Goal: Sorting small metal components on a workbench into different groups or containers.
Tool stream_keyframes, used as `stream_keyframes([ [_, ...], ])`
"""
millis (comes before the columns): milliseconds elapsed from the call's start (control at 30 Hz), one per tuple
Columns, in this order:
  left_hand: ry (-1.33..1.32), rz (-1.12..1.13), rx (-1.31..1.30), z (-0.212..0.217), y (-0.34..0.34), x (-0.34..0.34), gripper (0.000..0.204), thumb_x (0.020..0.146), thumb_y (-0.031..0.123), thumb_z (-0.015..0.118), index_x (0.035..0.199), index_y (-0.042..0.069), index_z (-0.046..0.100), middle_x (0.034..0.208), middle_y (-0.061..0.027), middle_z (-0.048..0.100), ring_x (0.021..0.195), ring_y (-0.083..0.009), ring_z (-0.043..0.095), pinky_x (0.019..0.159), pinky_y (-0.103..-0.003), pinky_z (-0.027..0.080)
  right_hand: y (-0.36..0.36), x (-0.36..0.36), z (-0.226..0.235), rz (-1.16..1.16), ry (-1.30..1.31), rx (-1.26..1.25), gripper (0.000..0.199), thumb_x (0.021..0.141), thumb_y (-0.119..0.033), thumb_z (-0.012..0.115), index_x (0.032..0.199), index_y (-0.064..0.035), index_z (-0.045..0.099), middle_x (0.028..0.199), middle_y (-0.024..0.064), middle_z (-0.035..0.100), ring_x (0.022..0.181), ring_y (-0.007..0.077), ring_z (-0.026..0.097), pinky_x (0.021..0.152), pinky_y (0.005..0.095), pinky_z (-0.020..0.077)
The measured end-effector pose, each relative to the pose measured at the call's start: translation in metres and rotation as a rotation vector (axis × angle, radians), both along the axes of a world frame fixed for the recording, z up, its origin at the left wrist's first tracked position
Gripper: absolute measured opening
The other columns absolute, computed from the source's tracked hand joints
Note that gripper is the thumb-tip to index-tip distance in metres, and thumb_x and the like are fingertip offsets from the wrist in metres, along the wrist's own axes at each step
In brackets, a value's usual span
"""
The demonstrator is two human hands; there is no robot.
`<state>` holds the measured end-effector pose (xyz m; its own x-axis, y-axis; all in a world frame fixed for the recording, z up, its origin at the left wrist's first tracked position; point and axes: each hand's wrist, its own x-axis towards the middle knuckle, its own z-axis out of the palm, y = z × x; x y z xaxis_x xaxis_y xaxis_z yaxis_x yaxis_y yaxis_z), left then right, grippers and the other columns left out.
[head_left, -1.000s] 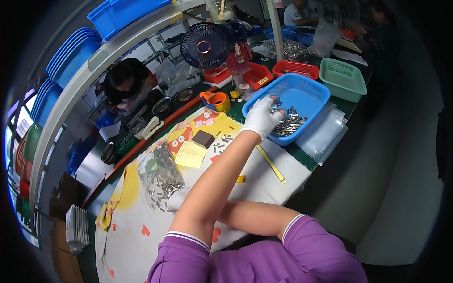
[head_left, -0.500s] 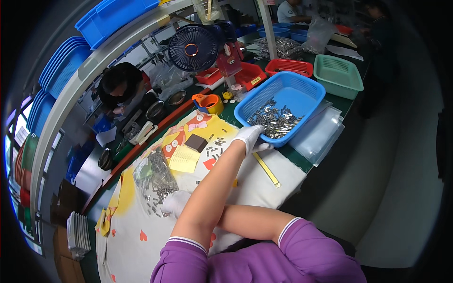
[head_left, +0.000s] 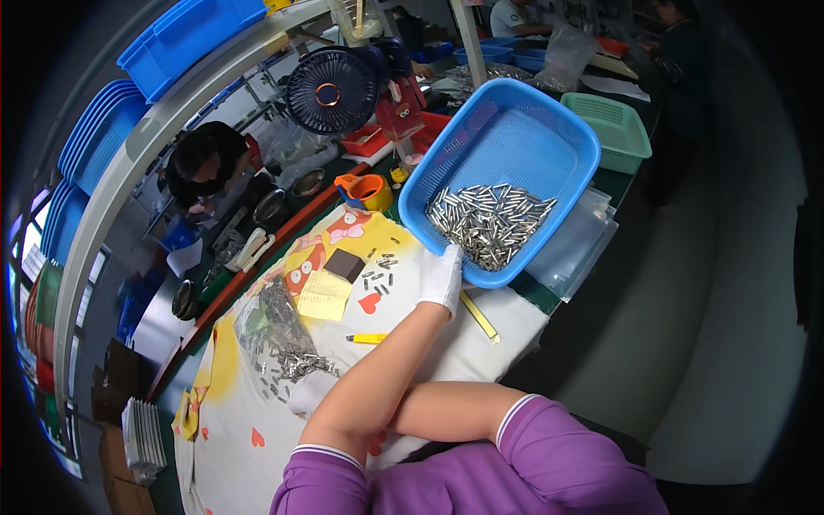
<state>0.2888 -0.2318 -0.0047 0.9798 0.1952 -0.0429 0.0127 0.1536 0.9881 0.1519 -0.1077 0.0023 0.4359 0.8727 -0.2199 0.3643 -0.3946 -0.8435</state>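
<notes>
My arms are crossed, the left forearm lying over the right. My gloved left hand point(head_left: 441, 276) grips the near rim of a blue plastic basket point(head_left: 515, 129), which is raised and tilted toward me. Many small silver metal pieces point(head_left: 493, 225) lie heaped at its near end. Low on the left, my gloved right hand point(head_left: 312, 393) rests on the cloth beside a pile of similar metal pieces point(head_left: 296, 364); its fingers are partly hidden. That pile spills from the mouth of a clear plastic bag point(head_left: 276, 318) with more pieces inside.
On the patterned cloth point(head_left: 232, 463) lie a yellow note point(head_left: 324, 295), a dark block point(head_left: 345, 265), loose pieces, a yellow cutter point(head_left: 366, 338) and a yellow strip point(head_left: 481, 318). Beyond are orange tape point(head_left: 372, 192), a fan point(head_left: 331, 89), a green basket point(head_left: 614, 129) and a person point(head_left: 202, 159) opposite.
My left hand has lifted and tilted the blue basket, and its pieces sit gathered at the near end. My right hand stays by the pile, where more pieces now show heaped.
</notes>
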Motion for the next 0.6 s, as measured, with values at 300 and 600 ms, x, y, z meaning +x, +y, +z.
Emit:
stream_keyframes([
  [300, -0.080, -0.014, -0.063, -0.003, 0.006, 0.009, 0.027, 0.083, 0.008, 0.045, 0.108, -0.003, 0.049, 0.084, -0.0083, 0.057, 0.064, -0.0178, 0.060, 0.050, -0.033, 0.056, -0.004, -0.005, 0.013, -0.175, 0.223, -0.122, 0.024, 0.065, -0.006, 0.052, 0.084, -0.0007, 0.066, 0.087, 0.0229, 0.062, 0.083, 0.0351, 0.063, 0.069, 0.0422, 0.0474],
  [600, 0.250, -0.163, 0.004, 0.029, 0.007, -0.002, 0.029, 0.091, 0.020, 0.043, 0.109, -0.003, 0.042, 0.087, -0.0164, 0.062, 0.065, -0.0271, 0.065, 0.054, -0.034, 0.058, -0.005, 0.001, 0.005, 0.077, -0.046, 0.004, 0.017, 0.062, -0.014, 0.055, 0.070, -0.0009, 0.063, 0.072, 0.0179, 0.062, 0.065, 0.0319, 0.060, 0.059, 0.0406, 0.0450],
])
